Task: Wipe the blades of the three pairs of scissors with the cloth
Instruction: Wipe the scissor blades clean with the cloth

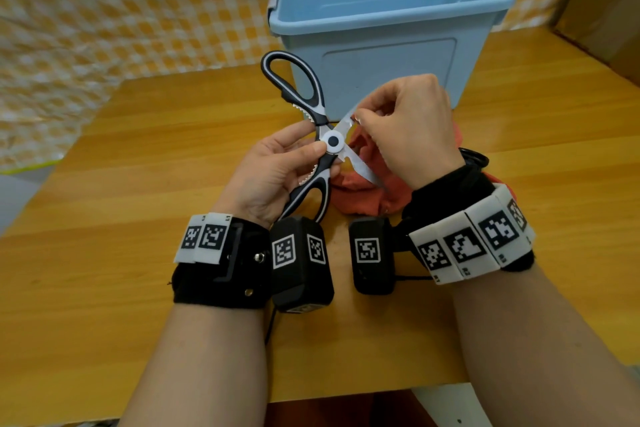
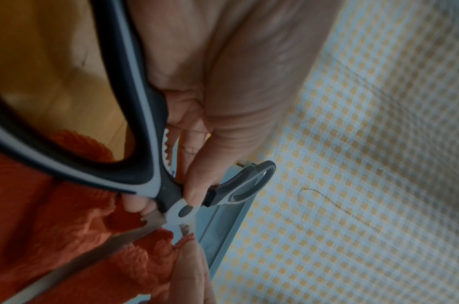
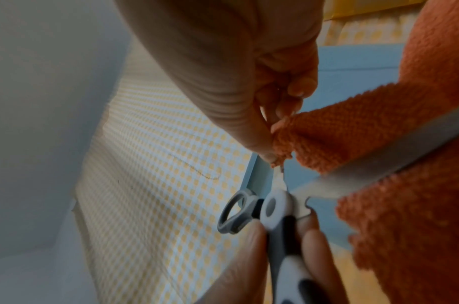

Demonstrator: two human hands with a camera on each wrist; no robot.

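Note:
Black-and-white kitchen scissors are held above the table with the blades spread wide. My left hand grips them at the pivot, thumb on the white pivot disc and fingers behind. One blade points down and right across the orange cloth. The other blade runs up and right into my right hand, which pinches a fold of the cloth onto it. The far handle loop sticks up in front of the bin. Only this one pair of scissors is plainly in view.
A light blue plastic bin stands right behind the hands on the wooden table. A yellow checked cloth backdrop hangs behind. A black loop shows by my right wrist; I cannot tell what it is.

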